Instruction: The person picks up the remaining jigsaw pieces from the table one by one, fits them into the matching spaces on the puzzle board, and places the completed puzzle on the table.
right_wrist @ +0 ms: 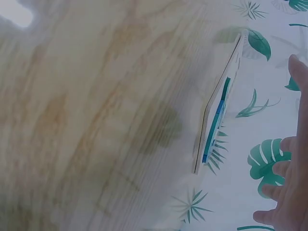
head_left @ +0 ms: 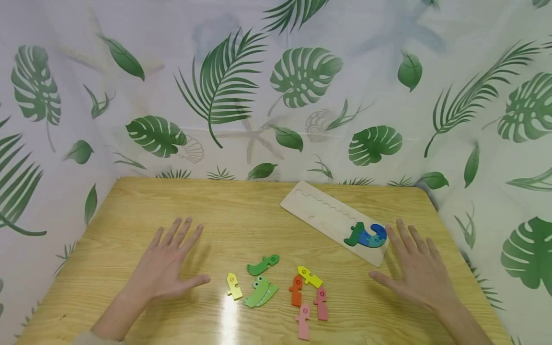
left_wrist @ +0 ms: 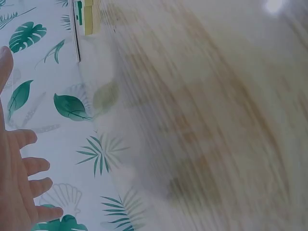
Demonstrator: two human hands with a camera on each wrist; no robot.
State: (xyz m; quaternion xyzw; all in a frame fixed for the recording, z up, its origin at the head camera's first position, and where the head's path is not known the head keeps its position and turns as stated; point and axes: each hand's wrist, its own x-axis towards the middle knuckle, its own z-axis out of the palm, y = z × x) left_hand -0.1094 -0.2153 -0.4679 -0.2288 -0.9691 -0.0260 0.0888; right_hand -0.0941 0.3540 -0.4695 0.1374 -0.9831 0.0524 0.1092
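Note:
Both hands hover over the table with fingers spread, holding nothing. My left hand is left of the loose puzzle pieces, nearest a pale yellow piece. Beside that piece lie a light green crocodile head and a green piece. Farther right are a yellow piece, an orange piece, a dark pink piece and a light pink piece. My right hand is beside the right end of the wooden puzzle board. A dark green piece and blue pieces sit joined there.
The wooden table has its far edge against a white leaf-printed cloth, which also hangs at both sides. The board lies slanted near the back right.

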